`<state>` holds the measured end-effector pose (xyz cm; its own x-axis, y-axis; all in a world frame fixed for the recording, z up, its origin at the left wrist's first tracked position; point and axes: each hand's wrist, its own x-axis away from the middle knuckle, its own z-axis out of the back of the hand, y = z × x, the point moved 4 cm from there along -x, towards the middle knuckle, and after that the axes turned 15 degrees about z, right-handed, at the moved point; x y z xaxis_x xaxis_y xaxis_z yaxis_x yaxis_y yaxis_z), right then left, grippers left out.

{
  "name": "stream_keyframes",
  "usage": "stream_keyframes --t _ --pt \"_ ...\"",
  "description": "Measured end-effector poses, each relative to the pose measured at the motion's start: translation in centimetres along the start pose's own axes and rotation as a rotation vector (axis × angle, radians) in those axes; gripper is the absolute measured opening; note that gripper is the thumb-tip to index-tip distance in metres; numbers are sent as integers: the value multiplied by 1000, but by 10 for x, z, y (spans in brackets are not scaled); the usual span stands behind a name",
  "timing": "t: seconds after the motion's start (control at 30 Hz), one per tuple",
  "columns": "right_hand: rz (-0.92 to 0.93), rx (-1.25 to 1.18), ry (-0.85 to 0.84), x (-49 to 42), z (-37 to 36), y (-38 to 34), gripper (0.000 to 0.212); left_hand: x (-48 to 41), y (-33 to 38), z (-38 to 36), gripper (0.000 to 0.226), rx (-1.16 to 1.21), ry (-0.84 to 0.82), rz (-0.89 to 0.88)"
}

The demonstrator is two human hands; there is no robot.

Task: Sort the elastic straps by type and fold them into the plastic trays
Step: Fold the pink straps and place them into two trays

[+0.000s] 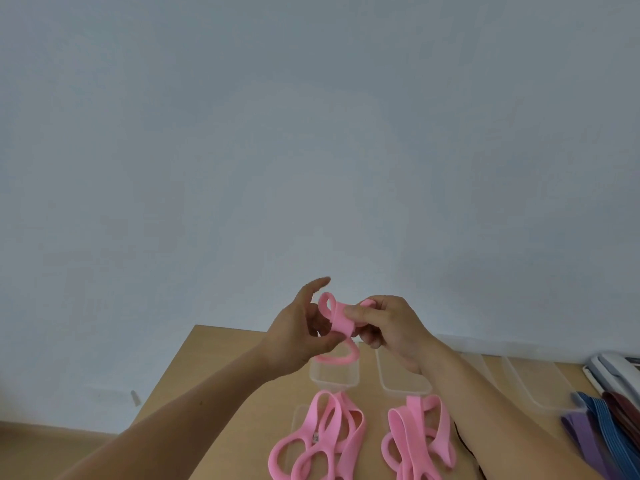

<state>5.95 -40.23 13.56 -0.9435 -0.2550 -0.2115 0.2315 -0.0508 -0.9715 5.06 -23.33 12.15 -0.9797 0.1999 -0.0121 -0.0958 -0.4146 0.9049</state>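
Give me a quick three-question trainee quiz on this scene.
1. True or false: the strap held between the left hand and the right hand is blue.
2. How many pink piles lie on the table? A one, B two, C four.
3. Fill in: the purple strap lies to the person's ___.
Key: 1 false; 2 B; 3 right.

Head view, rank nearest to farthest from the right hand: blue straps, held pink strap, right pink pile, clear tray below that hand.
1. held pink strap: pinched in the right hand itself.
2. clear tray: on the table just below the hand.
3. right pink pile: on the table, nearer the person.
4. blue straps: far right of the table.
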Motion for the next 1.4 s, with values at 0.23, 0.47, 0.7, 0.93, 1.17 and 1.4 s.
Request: stream_keyframes --t 0.23,0.47,0.7,0.93,1.17,1.4 --pt "-141 -28 -13 3 0 6 32 -5 -10 -3 38 -95 20 2" --pt "-122 188 19 3 4 9 41 -7 -9 0 38 -228 51 34" --pt "142 147 -43 0 4 4 25 -8 -14 1 39 97 -89 223" --pt "181 218 -58 -1 -1 9 42 -6 -12 2 53 238 -195 276" --pt "148 206 -98 0 -6 10 36 -2 -15 1 61 237 -230 297" --pt "82 182 22 -1 0 14 25 -1 -14 -3 42 209 -225 253"
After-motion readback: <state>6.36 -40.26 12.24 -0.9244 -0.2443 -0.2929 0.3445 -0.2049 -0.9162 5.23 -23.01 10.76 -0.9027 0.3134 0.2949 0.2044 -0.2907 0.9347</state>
